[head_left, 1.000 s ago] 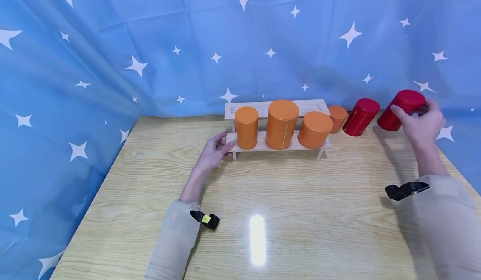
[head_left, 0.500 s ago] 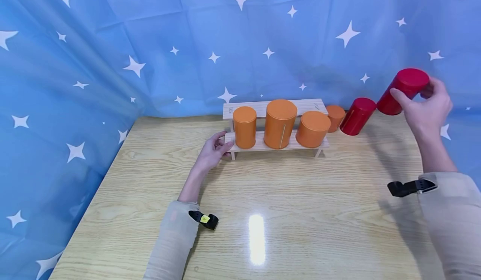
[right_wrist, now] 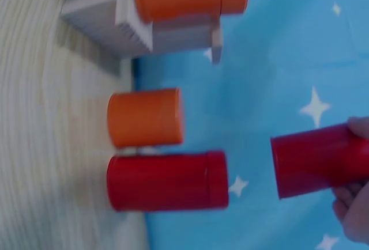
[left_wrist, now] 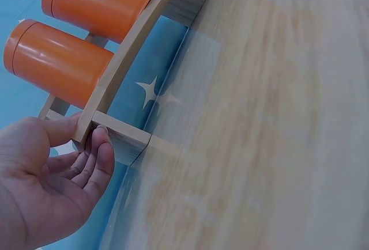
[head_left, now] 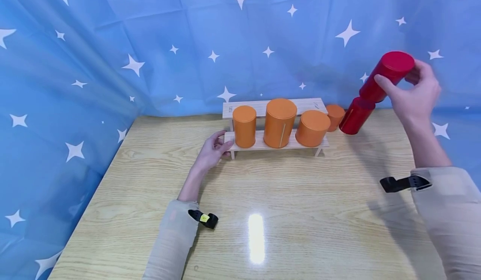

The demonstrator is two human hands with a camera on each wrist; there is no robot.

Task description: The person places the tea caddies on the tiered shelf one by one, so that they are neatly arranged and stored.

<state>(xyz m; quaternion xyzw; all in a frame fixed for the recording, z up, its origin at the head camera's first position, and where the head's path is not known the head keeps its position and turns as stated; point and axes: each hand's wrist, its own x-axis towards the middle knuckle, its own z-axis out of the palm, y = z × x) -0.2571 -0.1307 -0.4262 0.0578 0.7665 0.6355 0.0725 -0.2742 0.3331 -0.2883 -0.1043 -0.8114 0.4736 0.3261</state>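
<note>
My right hand grips a red canister near its lid, tilted and lifted above the table; the right wrist view shows its bottom edge apart from the other canisters. Below it stands a second red canister, with a small orange canister beside it. On the left, my left hand pinches the end of a two-step wooden rack between thumb and fingers. The rack's lower step bears a slim orange canister, a large orange canister and a short wide orange canister.
The rack's upper step runs behind the orange canisters. A blue curtain with white stars hangs close behind the rack and along the left side. Pale wood tabletop stretches in front of the rack.
My right hand has raised the red canister off the table and carried it leftward, over the standing red one. The left hand stays at the rack's end.
</note>
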